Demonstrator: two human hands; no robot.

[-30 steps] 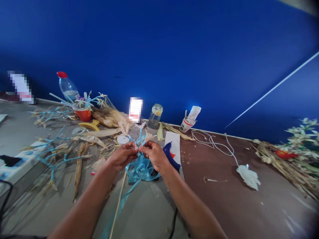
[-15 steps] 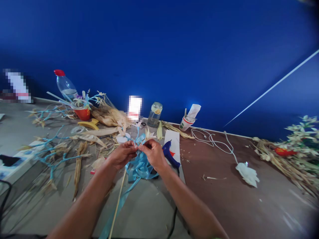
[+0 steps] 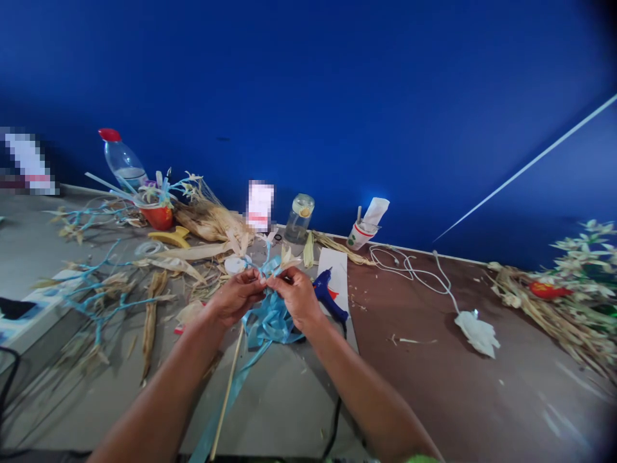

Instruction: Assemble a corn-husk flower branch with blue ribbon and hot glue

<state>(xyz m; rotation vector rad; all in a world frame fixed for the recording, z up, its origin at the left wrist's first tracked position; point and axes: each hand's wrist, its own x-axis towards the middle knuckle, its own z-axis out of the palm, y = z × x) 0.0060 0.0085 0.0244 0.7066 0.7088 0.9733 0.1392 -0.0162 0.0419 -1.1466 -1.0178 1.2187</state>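
**A:** State of the left hand?

**B:** Closed. Thumb and fingertips pinch the upper end of the light-blue ribbon, above the counter.

**A:** And the right hand?

**B:** Same condition: fingers are pinched narrow on the ribbon, and the fingertips meet those of the left hand.

**A:** Location of the ribbon?

**B:** Centre of the view. A loose bunch of loops hangs between and just below both hands. One tail runs down and to the left across the counter, beside a thin wooden stick.

**A:** Adjacent items?

**B:** A blue glue gun lies just beside the right hand, partly on a white sheet. Dried husks are spread behind and to the left of the hands.

**A:** Items at the rear?

**B:** Three stand near the blue wall — a glass jar, a paper cup and a plastic bottle with a red cap. A white cable lies well apart on the right.
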